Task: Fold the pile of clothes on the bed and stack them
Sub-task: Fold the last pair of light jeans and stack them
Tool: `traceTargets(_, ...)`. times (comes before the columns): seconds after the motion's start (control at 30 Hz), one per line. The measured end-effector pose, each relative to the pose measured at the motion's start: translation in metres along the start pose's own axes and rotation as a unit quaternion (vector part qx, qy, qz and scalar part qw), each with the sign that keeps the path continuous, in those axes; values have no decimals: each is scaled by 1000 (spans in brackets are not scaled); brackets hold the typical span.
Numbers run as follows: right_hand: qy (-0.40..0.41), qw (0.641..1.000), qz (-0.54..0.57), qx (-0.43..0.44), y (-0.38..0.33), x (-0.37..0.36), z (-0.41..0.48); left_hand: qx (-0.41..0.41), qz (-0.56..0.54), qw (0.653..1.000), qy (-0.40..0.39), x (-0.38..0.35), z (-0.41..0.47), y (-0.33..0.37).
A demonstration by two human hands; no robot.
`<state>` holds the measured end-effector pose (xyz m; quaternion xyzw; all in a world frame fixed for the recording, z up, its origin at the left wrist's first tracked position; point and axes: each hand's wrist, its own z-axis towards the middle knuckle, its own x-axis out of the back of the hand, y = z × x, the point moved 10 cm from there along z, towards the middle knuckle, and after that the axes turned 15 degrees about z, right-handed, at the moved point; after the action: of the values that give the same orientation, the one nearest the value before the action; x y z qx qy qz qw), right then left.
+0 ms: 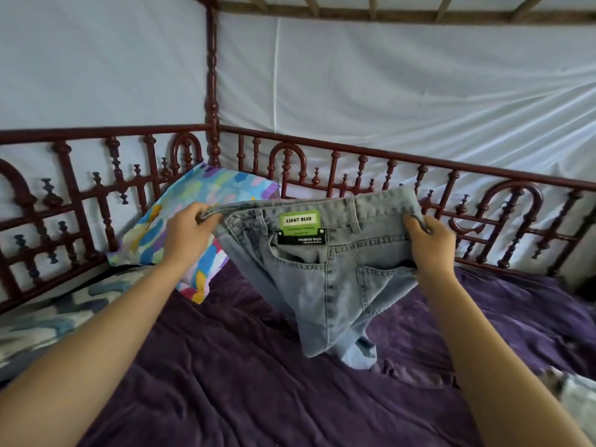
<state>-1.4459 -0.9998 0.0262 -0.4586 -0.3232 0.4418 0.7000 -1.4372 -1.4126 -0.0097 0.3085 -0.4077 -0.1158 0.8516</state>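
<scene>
A pair of light blue jeans [332, 282] hangs in the air over the purple bedspread [225, 366]. A green and black tag is fixed at the waistband. My left hand [190, 233] grips the waistband's left end. My right hand [429, 243] grips the waistband's right end. The legs droop down and their lower ends touch the bedspread. A pale, blurred garment [577, 398] lies at the bed's right edge, partly cut off by the frame.
A multicoloured pillow [180, 227] leans against the dark red wooden bed rail [106, 188] at the back left. A blue and white patterned pillow [48, 317] lies at the left. White cloth hangs behind the rail.
</scene>
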Motion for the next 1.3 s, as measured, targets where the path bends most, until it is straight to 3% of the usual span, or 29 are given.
traceTargets(0.13,-30,999,22,24,-18,-37,-18,15,-24,998,48,22,32,-34)
traceTargets(0.23,-56,995,77,22,-22,-92,-49,143,-195,970,1,7,50,-88)
traceTargets(0.33,-98,992,85,10,-3,-181,-98,283,-358,869,-190,-44,27,-141)
traceTargets(0.43,-200,979,0,-28,49,-294,-170,390,-328,752,-418,-79,-59,-201)
traceTargets(0.5,-264,960,-80,-36,89,-358,-223,456,-339,689,-450,-88,-98,-254)
traceTargets(0.57,-329,936,-116,-34,120,-399,-278,512,-351,651,-437,-86,-118,-300)
traceTargets(0.63,-397,904,-125,-100,149,-422,-336,534,-335,607,-484,-80,-141,-327)
traceTargets(0.67,-425,888,-129,-122,158,-429,-360,527,-307,604,-512,-75,-151,-337)
traceTargets(0.7,-444,877,-133,-128,161,-434,-377,509,-265,625,-530,-70,-153,-348)
traceTargets(0.8,-486,851,-98,-173,171,-442,-402,384,-84,755,-524,-60,-126,-377)
traceTargets(0.87,-507,832,-104,-199,187,-440,-405,317,-66,789,-521,-61,-104,-376)
traceTargets(0.93,-499,829,-200,-152,207,-422,-385,221,-52,836,-500,-52,-66,-356)
traceTargets(1.03,-500,763,-390,-128,240,-392,-352,132,-53,910,-389,-6,6,-341)
traceTargets(1.1,-507,728,-418,-196,265,-371,-347,145,-81,929,-331,15,32,-366)
traceTargets(1.17,-515,717,-382,-275,289,-362,-360,194,-41,931,-306,24,33,-414)
traceTargets(1.23,-514,708,-375,-306,305,-355,-375,224,105,917,-314,19,14,-464)
traceTargets(1.3,-499,713,-372,-323,319,-348,-381,194,280,882,-324,2,-11,-489)
